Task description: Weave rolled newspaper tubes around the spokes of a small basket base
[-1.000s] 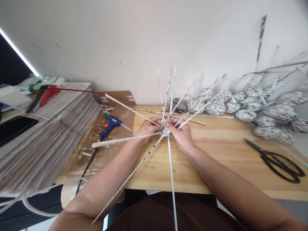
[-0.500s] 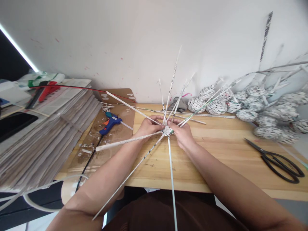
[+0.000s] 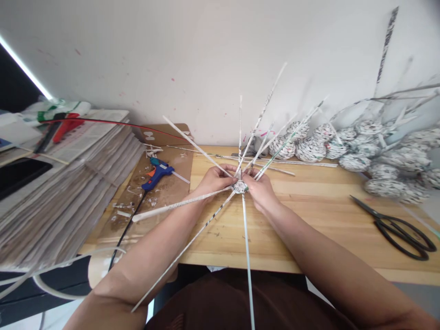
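Observation:
Between my hands is a small round woven paper base (image 3: 239, 186), with several rolled-paper sticks radiating from it like spokes. My left hand (image 3: 220, 179) pinches its left edge, thumb on top. My right hand (image 3: 258, 182) grips the right edge, its thumb pressed near the roots of the upper spokes. One pale spoke (image 3: 246, 247) points down toward my body, and a thicker one (image 3: 178, 205) crosses over my left wrist. The remaining spokes fan up toward the wall. My fingers under the base are mostly hidden.
A blue glue gun (image 3: 158, 175) lies on brown cardboard (image 3: 178, 160) at left, beside a tall newspaper stack (image 3: 79, 192) with a phone (image 3: 22, 176) on it. Black scissors (image 3: 395, 228) rest at right. Several woven paper pieces (image 3: 311, 149) line the wall, near loose paper sticks (image 3: 302, 162).
The upper spokes have swung to the right and spread apart as the base turned slightly in my hands. Both hands keep their hold in nearly the same place.

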Demonstrator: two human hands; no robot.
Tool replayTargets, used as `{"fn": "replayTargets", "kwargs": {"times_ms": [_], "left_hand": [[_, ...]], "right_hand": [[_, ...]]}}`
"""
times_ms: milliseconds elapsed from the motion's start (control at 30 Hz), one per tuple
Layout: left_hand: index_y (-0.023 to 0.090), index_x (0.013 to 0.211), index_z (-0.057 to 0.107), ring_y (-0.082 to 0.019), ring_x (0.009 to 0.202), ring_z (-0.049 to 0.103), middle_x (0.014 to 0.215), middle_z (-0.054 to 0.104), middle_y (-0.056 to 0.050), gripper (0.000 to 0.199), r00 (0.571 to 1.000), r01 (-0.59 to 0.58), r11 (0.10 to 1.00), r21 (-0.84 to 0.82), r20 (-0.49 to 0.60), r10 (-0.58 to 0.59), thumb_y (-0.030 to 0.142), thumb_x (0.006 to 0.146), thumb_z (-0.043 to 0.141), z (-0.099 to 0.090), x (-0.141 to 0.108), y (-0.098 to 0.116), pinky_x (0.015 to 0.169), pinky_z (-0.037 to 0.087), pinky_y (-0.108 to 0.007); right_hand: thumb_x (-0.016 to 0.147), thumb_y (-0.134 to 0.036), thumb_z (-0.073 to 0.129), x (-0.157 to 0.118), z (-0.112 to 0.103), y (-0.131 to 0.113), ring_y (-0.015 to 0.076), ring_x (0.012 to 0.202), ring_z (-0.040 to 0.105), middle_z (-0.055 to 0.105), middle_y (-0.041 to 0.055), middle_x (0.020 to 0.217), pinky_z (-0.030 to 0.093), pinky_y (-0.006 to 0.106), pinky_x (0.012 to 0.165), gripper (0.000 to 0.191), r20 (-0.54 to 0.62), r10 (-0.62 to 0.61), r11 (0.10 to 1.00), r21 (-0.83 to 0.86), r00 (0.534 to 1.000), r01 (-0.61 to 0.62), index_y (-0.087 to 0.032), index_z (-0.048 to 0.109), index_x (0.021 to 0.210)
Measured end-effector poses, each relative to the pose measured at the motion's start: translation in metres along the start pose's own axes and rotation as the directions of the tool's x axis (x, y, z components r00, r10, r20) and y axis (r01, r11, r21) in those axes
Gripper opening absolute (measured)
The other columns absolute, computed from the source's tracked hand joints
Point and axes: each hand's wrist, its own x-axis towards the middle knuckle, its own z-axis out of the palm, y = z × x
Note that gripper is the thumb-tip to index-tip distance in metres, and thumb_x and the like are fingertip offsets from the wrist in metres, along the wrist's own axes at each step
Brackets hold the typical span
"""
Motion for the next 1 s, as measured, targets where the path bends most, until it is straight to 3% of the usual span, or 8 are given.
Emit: {"fn": "replayTargets", "kwargs": {"times_ms": [200, 500, 700, 833, 1000], "left_hand": [[0.013, 0.072, 0.063, -0.013, 0.055, 0.059, 0.063, 0.066, -0.002, 0.036, 0.997, -0.036, 0.998, 0.041, -0.063, 0.039, 0.032, 0.053, 0.087, 0.004, 0.0, -0.003, 0.058, 0.046, -0.026], [0.017, 0.068, 0.058, -0.011, 0.055, 0.05, 0.058, 0.057, 0.002, 0.028, 0.979, -0.084, 0.966, 0.245, -0.159, 0.126, 0.037, 0.064, 0.077, 0.01, -0.003, -0.007, 0.054, 0.039, -0.023], [0.016, 0.071, 0.058, -0.012, 0.054, 0.054, 0.06, 0.061, 0.001, 0.032, 0.971, -0.098, 0.986, 0.138, -0.202, 0.124, 0.037, 0.062, 0.08, 0.003, 0.003, -0.014, 0.055, 0.041, -0.024], [0.014, 0.073, 0.062, -0.014, 0.054, 0.058, 0.061, 0.065, -0.001, 0.037, 0.978, -0.075, 0.997, 0.02, -0.193, 0.078, 0.037, 0.056, 0.085, 0.002, 0.004, -0.012, 0.058, 0.046, -0.027], [0.013, 0.075, 0.066, -0.014, 0.057, 0.061, 0.064, 0.068, -0.003, 0.038, 0.974, -0.086, 0.996, -0.007, -0.209, 0.083, 0.035, 0.053, 0.087, 0.004, 0.005, -0.012, 0.06, 0.048, -0.027]], "right_hand": [[0.065, -0.028, 0.069, 0.001, -0.002, 0.007, 0.0137, 0.06, 0.055, 0.06, -0.0031, 0.062, 0.045, 0.027, 0.061, 0.014, -0.001, -0.087, 0.987, -0.134, 0.996, 0.086, -0.019, 0.059, 0.069], [0.066, -0.022, 0.062, 0.001, -0.005, 0.006, 0.0152, 0.062, 0.059, 0.062, -0.0023, 0.062, 0.046, 0.026, 0.058, 0.005, -0.007, -0.156, 0.953, -0.263, 0.988, 0.148, -0.02, 0.059, 0.065], [0.066, -0.029, 0.071, -0.008, 0.002, -0.003, 0.0161, 0.06, 0.063, 0.067, 0.0002, 0.066, 0.051, 0.026, 0.052, 0.015, 0.094, 0.032, 0.99, -0.136, 0.995, -0.019, -0.018, 0.066, 0.075], [0.066, -0.032, 0.074, -0.007, 0.001, 0.001, 0.0138, 0.049, 0.059, 0.066, 0.0002, 0.059, 0.047, 0.023, 0.043, 0.018, 0.096, -0.023, 0.989, -0.141, 0.995, 0.036, -0.017, 0.066, 0.07], [0.068, -0.032, 0.073, -0.004, -0.002, 0.002, 0.0129, 0.045, 0.058, 0.066, -0.0006, 0.057, 0.044, 0.022, 0.039, 0.016, 0.066, -0.077, 0.976, -0.197, 0.995, 0.088, -0.018, 0.066, 0.068]]}}
